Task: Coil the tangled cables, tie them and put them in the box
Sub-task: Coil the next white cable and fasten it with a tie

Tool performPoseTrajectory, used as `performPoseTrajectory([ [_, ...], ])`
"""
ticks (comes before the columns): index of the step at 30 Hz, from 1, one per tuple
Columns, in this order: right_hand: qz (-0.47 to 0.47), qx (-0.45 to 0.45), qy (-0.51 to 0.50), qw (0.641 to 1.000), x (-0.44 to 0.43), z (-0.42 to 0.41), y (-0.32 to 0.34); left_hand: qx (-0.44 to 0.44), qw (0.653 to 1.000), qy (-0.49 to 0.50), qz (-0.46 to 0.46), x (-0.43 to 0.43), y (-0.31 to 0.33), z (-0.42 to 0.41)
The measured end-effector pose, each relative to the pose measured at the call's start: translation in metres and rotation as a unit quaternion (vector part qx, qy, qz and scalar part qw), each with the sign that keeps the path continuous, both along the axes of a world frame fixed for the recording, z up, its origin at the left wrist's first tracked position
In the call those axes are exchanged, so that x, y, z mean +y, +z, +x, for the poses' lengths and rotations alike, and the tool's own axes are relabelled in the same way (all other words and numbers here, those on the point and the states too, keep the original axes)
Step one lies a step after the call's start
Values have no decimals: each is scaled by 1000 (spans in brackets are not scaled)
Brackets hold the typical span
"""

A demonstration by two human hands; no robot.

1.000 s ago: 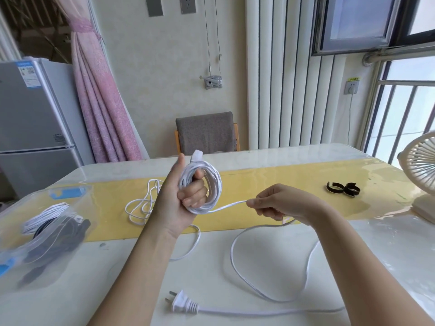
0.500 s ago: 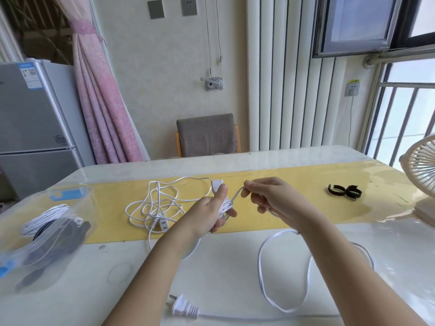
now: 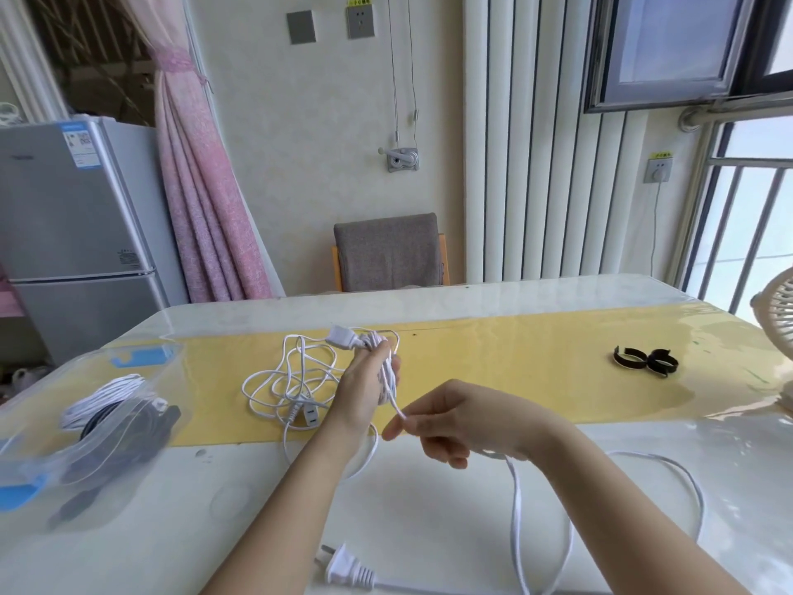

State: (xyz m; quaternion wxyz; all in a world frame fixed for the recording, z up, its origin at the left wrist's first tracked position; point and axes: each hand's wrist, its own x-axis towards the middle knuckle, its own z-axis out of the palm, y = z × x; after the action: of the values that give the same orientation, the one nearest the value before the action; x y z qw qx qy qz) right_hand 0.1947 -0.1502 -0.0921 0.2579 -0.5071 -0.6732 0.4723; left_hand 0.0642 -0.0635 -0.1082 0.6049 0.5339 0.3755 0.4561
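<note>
Well clear of the table edge (image 3: 472, 294), left hand (image 3: 364, 388) grips coil (image 3: 389, 380), right hand (image 3: 463, 423) pinches its cord (image 3: 517, 508)

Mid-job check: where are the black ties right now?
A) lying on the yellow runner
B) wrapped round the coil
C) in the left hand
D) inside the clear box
A: the black ties lie on the yellow runner, away from the left hand and the right hand.

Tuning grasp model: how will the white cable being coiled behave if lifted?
Likely floppy: the white cable lies in loose curves. Probably light, but its plug may swing. Coils in the left hand may spring open.
</note>
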Motion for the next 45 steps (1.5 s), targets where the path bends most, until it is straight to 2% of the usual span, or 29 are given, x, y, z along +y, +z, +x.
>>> performPoseTrajectory([
  [3, -21, -3, 30, 999, 1, 0, -2, -122, 992, 7, -8, 4, 6, -4],
  [6, -6, -51, 13, 999, 4, 1, -7, -231, 972, -28, -30, 3, 16, -7],
  [9, 2, -87, -15, 996, 7, 7, -10, -304, 946, -88, -66, -2, 24, -8],
  [12, 7, -72, -45, 996, 8, 18, -8, -332, 929, -135, -95, -8, 30, -8],
  [17, 50, -128, -190, 972, 10, 44, -7, -286, 945, -150, -59, -12, 36, -12],
  [19, 49, -118, -245, 961, 10, 55, -7, -274, 948, -155, -41, -11, 38, -16],
  [21, 34, -56, -307, 950, 9, 66, -7, -262, 951, -161, -22, -9, 40, -24],
  [23, -9, 52, -352, 934, 8, 74, -5, -223, 959, -173, -14, -8, 42, -31],
  [26, -88, 210, -353, 907, 5, 80, 0, -116, 973, -197, -15, -11, 45, -36],
  [28, -109, 279, -326, 897, 4, 79, 2, -1, 974, -225, -4, -16, 44, -34],
  [31, -124, 343, -288, 885, 6, 76, 5, 188, 951, -236, 64, -20, 33, -26],
  [35, -121, 417, -256, 864, 2, 77, 12, 299, 929, -199, 94, -14, 15, -15],
  [39, -24, 368, -249, 896, -2, 72, 18, 308, 936, -154, 70, -4, 5, -14],
  [42, 59, 302, -200, 930, -2, 56, 18, 264, 957, -121, 20, -1, 5, -13],
  [45, 86, 251, -123, 956, -3, 37, 19, 201, 975, -95, -23, 0, 5, -12],
])
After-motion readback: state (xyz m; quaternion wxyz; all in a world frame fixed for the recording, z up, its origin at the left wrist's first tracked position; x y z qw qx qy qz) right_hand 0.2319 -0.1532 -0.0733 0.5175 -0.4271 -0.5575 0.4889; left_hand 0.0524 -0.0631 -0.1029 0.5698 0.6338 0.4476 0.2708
